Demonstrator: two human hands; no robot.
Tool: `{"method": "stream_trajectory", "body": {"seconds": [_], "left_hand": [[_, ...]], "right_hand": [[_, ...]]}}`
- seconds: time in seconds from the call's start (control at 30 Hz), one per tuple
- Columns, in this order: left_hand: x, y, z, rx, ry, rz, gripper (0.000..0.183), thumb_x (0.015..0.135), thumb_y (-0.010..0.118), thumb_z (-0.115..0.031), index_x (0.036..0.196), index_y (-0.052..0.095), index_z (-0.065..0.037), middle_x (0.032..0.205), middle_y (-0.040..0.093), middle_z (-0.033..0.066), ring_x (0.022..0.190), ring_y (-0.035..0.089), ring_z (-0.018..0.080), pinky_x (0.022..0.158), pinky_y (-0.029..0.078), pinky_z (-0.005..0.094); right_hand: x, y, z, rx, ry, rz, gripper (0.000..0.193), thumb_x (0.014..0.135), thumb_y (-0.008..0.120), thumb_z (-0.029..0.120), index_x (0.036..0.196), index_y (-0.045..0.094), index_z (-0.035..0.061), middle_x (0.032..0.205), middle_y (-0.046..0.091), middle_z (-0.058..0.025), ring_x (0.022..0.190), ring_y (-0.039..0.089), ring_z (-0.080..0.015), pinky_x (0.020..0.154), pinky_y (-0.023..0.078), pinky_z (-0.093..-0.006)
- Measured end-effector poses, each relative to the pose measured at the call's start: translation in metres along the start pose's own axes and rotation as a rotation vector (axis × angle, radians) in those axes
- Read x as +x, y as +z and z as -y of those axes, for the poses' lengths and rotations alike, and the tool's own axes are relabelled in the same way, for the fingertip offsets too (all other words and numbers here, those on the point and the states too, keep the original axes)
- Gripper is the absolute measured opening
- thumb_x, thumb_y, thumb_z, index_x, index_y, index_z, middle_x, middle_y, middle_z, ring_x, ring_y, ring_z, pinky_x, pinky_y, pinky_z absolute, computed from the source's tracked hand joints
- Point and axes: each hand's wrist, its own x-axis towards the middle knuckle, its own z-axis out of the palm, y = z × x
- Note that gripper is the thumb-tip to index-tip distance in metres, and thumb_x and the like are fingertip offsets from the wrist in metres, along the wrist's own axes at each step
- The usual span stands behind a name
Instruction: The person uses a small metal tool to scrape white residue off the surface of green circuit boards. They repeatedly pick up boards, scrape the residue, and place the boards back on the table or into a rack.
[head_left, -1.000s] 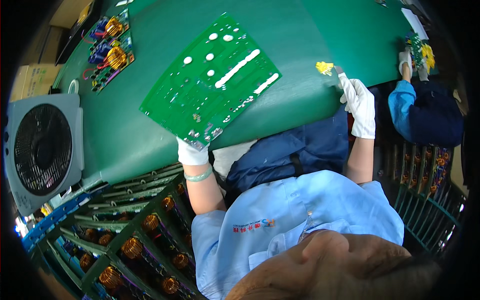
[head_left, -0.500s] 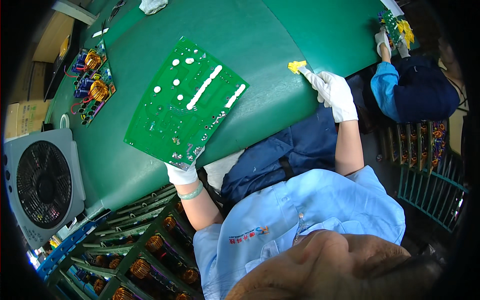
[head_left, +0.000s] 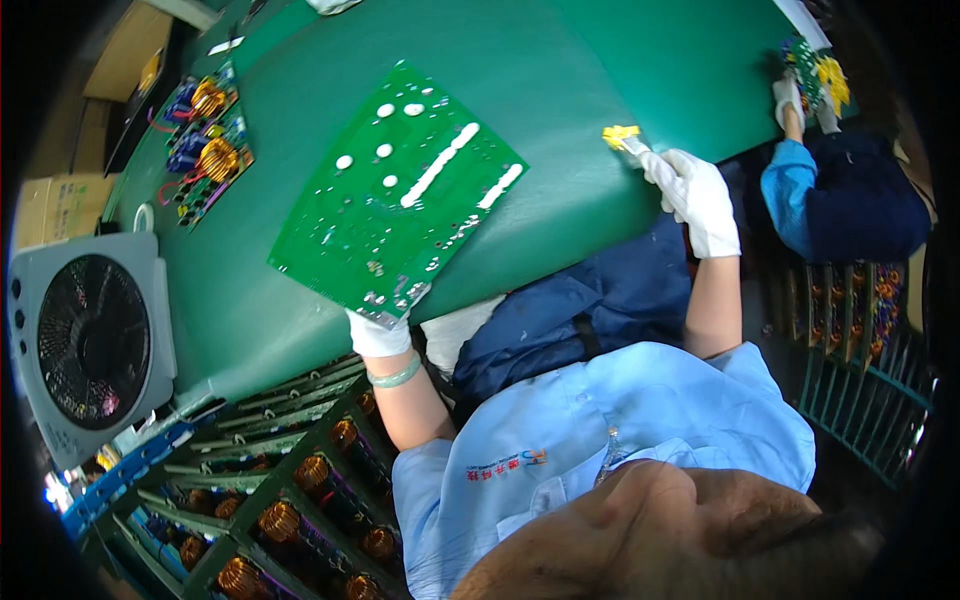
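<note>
A large green circuit board [head_left: 345,215], solder side up with white sealant dots and strips, is held tilted over the green table. My left hand [head_left: 379,336], in a white glove, grips its lower edge; the fingers are mostly hidden under the board. To the right, my gloved right hand [head_left: 703,200] is closed around the pale handle of a small brush-like tool [head_left: 621,133]. The tool's frayed yellow end points left, apart from the board. The exact kind of tool is too small to tell.
Two populated boards with copper coils [head_left: 218,158] lie at the far left of the green table [head_left: 520,75]. A grey box fan [head_left: 95,335] stands at left. Below is a rack [head_left: 215,560] of coil boards. A co-worker's gloved hand [head_left: 788,103] holds another board at far right.
The whole view has shifted, so the table's contents and both hands appear farther right. My left hand keeps its hold on the board, and my right hand still grips the yellow-ended tool.
</note>
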Motion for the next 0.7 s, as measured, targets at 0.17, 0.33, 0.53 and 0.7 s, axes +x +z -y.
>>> {"method": "stream_trajectory", "body": {"seconds": [0.17,0.33,0.53,0.7], "left_hand": [[-0.002,0.01,-0.003,0.005,-0.003,0.019,0.047,0.106,0.039,-0.036,0.141,0.047,-0.005,0.139,0.054,0.0158,0.122,0.057,0.0331,0.099,0.05,0.0508],[0.0,0.022,-0.004,0.011,-0.004,0.04,0.047,0.106,0.04,-0.035,0.141,0.047,-0.005,0.139,0.054,0.0157,0.121,0.057,0.0327,0.098,0.05,0.0503],[-0.004,0.03,-0.006,0.019,0.011,0.038,0.047,0.106,0.04,-0.035,0.141,0.047,-0.005,0.138,0.055,0.0155,0.12,0.057,0.0322,0.098,0.051,0.0496],[-0.014,0.034,-0.006,0.031,0.011,0.034,0.047,0.106,0.04,-0.035,0.14,0.048,-0.005,0.137,0.055,0.0154,0.12,0.058,0.0318,0.097,0.051,0.0491]], "right_hand": [[-0.001,0.033,0.015,0.247,-0.258,0.055,0.025,0.097,0.066,0.027,0.107,0.067,0.0042,0.071,0.062,-0.0013,0.053,0.051,-0.0052,0.049,0.041,-0.0245],[0.0,0.071,0.037,0.658,-0.354,0.147,0.028,0.096,0.067,0.016,0.12,0.063,0.0019,0.078,0.065,-0.003,0.057,0.053,-0.0045,0.052,0.043,-0.0214],[0.001,0.103,0.022,0.726,-0.372,0.096,0.029,0.095,0.068,0.014,0.12,0.064,0.0021,0.078,0.065,-0.0023,0.056,0.053,-0.0043,0.052,0.044,-0.0219],[0.0,0.103,0.02,0.663,-0.371,0.086,0.029,0.094,0.069,0.016,0.119,0.065,0.0023,0.075,0.065,-0.0013,0.057,0.054,-0.0041,0.052,0.044,-0.022]]}}
